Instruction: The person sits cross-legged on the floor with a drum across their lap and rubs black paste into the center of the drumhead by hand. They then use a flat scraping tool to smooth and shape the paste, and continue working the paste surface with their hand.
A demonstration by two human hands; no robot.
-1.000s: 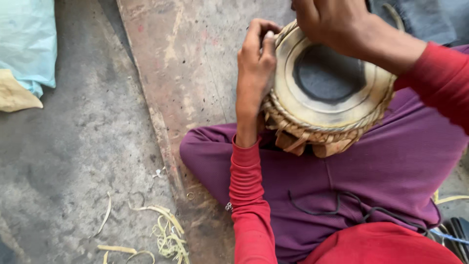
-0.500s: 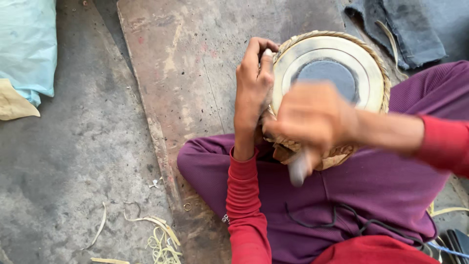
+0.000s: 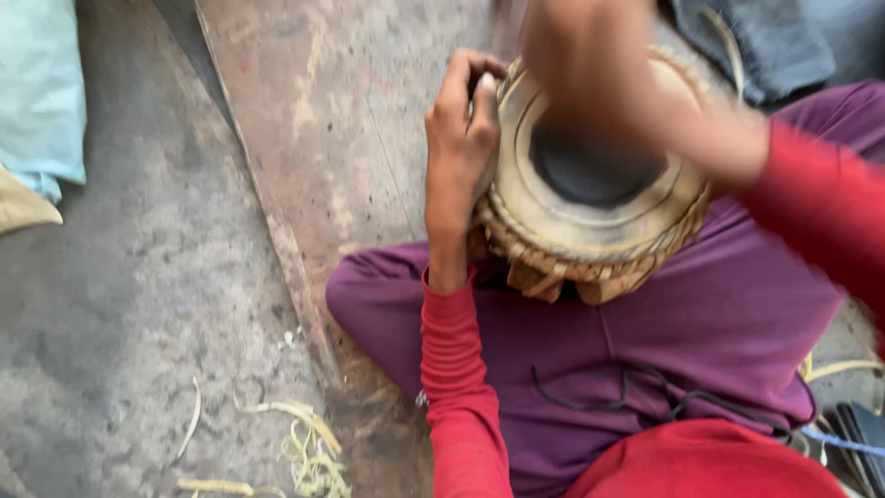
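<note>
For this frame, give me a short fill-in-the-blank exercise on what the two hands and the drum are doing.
1. The left hand grips the ____ of the round tan hand drum.
2. The drum's skin has a ____ circular patch in its middle.
3. The drum rests on the person's lap, on ____ trousers.
4. The right hand, above the drum, looks ____ in the picture.

Missing words: rim; black; purple; blurred

The drum (image 3: 599,184) rests on the person's lap (image 3: 645,332). The left hand (image 3: 458,138) touches its left rim; the right hand (image 3: 590,65) is above it. Straw scraps (image 3: 295,443) lie on the floor (image 3: 120,304), lower left.
</note>
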